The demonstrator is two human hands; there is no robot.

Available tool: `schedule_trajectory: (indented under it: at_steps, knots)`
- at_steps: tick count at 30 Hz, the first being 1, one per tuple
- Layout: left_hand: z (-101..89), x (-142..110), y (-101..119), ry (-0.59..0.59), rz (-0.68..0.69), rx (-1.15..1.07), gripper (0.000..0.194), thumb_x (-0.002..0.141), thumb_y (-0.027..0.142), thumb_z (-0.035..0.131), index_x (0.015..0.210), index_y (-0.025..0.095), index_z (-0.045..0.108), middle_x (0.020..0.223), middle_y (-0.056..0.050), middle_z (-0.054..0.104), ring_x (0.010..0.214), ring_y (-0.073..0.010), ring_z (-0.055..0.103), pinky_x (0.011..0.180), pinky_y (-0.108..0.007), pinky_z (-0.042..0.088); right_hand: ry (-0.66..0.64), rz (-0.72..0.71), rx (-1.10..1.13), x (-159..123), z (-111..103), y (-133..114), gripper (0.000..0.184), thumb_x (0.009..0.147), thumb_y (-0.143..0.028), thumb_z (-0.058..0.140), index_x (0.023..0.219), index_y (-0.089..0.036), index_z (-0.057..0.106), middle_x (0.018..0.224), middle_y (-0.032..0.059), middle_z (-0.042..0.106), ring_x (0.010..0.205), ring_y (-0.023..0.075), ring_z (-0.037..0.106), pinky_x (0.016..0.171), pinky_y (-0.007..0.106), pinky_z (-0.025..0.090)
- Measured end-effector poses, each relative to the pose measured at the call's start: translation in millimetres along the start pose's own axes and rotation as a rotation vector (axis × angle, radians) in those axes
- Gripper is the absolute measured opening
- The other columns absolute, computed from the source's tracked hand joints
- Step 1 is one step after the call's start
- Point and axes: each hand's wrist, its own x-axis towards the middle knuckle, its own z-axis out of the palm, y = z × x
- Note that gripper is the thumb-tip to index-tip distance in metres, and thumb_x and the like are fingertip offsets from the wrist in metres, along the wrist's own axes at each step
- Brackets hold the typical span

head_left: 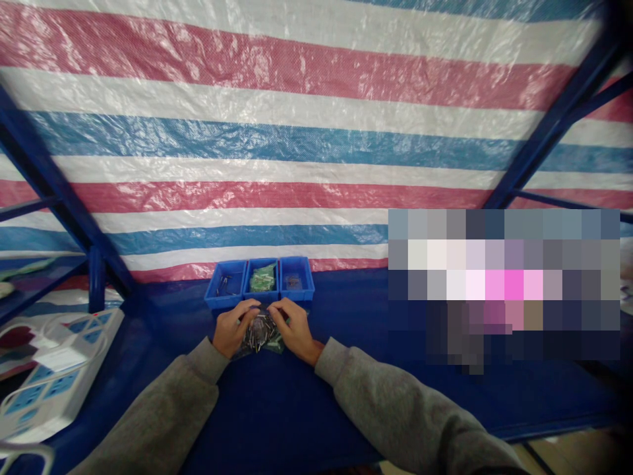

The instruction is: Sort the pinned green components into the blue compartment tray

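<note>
My left hand (235,328) and my right hand (295,330) meet over a small clear plastic bag (260,334) of slim metal parts, their fingertips pinching its top. Beneath the bag, a bit of green shows at its lower right. Just beyond my hands stand a row of 3 blue plastic bins. The left bin (225,284) holds a few dark metal pieces, the middle bin (260,280) holds green packets (262,278), and the right bin (295,277) holds a small flat bag.
A white power strip (54,369) with blue sockets lies at the left of the dark blue table (277,415). Blue steel shelf posts (558,112) frame a striped tarp (316,132) behind the bins. A blurred patch covers the right side.
</note>
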Motion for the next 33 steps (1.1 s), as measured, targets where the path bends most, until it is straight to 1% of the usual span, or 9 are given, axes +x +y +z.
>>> schedule_trajectory:
  at_steps: [6,11,13,16,18,25,27,30,33]
  knots:
    - [-0.9,-0.2,0.8,-0.005,-0.028,-0.028,0.020,0.088,0.030,0.048,0.099,0.017,0.058,0.059,0.004,0.062,0.047,-0.0075,0.056,0.054,-0.017,0.045,-0.105,-0.061,0.018,-1.5,3.1,3.7,0.016,0.085,-0.031,0.055,0.091,-0.019,0.064,0.075,0.0017,0.057,0.066,0.0126,0.052,0.062,0.023,0.042]
    - [-2.1,-0.4,3.4,-0.045,-0.036,-0.064,0.022,0.089,0.030,0.046,0.101,0.017,0.058,0.046,0.007,0.053,0.040,-0.0078,0.052,0.048,-0.016,0.043,-0.137,-0.085,0.013,-2.0,4.5,4.9,0.017,0.087,-0.031,0.052,0.088,-0.019,0.063,0.077,0.0023,0.057,0.069,0.0130,0.052,0.064,0.024,0.042]
    - [-3.0,-0.3,3.8,-0.060,-0.026,-0.056,0.023,0.089,0.030,0.044,0.102,0.017,0.058,0.050,0.007,0.057,0.042,-0.0080,0.054,0.050,-0.017,0.044,-0.117,-0.079,0.009,-1.3,3.9,3.9,0.018,0.088,-0.030,0.051,0.085,-0.018,0.063,0.076,0.0023,0.057,0.069,0.0131,0.052,0.065,0.024,0.041]
    - [-3.7,0.7,4.1,-0.045,0.011,0.005,0.022,0.088,0.032,0.047,0.096,0.018,0.061,0.072,0.000,0.068,0.059,-0.0105,0.062,0.062,-0.019,0.049,-0.067,-0.052,0.000,-0.1,2.7,2.8,0.022,0.090,-0.030,0.046,0.080,-0.018,0.062,0.073,0.0022,0.057,0.069,0.0133,0.052,0.066,0.025,0.040]
    - [-3.2,1.9,4.5,-0.034,0.033,0.040,0.021,0.086,0.034,0.050,0.089,0.018,0.063,0.081,-0.002,0.070,0.066,-0.0122,0.064,0.066,-0.021,0.049,-0.040,-0.032,-0.005,0.5,2.4,3.0,0.026,0.092,-0.030,0.042,0.077,-0.018,0.060,0.072,0.0018,0.056,0.068,0.0131,0.051,0.065,0.024,0.039]
    - [-2.0,4.3,6.5,-0.020,0.108,0.065,0.021,0.086,0.032,0.051,0.078,0.017,0.064,0.072,-0.002,0.068,0.064,-0.0121,0.063,0.065,-0.021,0.048,-0.029,-0.004,-0.035,-0.1,2.2,4.9,0.034,0.094,-0.029,0.036,0.069,-0.018,0.056,0.067,0.0003,0.053,0.064,0.0121,0.049,0.063,0.024,0.037]
    - [-2.9,4.4,6.8,-0.026,0.113,0.078,0.023,0.087,0.032,0.049,0.077,0.017,0.064,0.071,-0.002,0.068,0.064,-0.0122,0.063,0.065,-0.021,0.048,-0.027,0.008,-0.015,-0.6,2.3,4.6,0.030,0.093,-0.030,0.037,0.077,-0.018,0.058,0.069,0.0006,0.054,0.064,0.0120,0.050,0.062,0.024,0.038]
    - [-4.6,4.4,6.9,-0.036,0.101,0.100,0.027,0.088,0.032,0.046,0.075,0.017,0.064,0.069,-0.002,0.067,0.063,-0.0120,0.062,0.065,-0.021,0.047,-0.015,0.019,0.036,-1.4,2.8,3.8,0.021,0.090,-0.032,0.044,0.098,-0.018,0.057,0.076,0.0011,0.058,0.063,0.0118,0.051,0.061,0.023,0.040]
    - [-5.7,3.9,6.8,-0.031,0.088,0.112,0.029,0.089,0.032,0.045,0.073,0.017,0.064,0.066,-0.002,0.066,0.060,-0.0113,0.061,0.063,-0.020,0.046,-0.029,-0.004,0.047,-1.7,3.0,2.7,0.021,0.088,-0.033,0.048,0.100,-0.018,0.057,0.078,0.0018,0.058,0.065,0.0124,0.052,0.062,0.023,0.042]
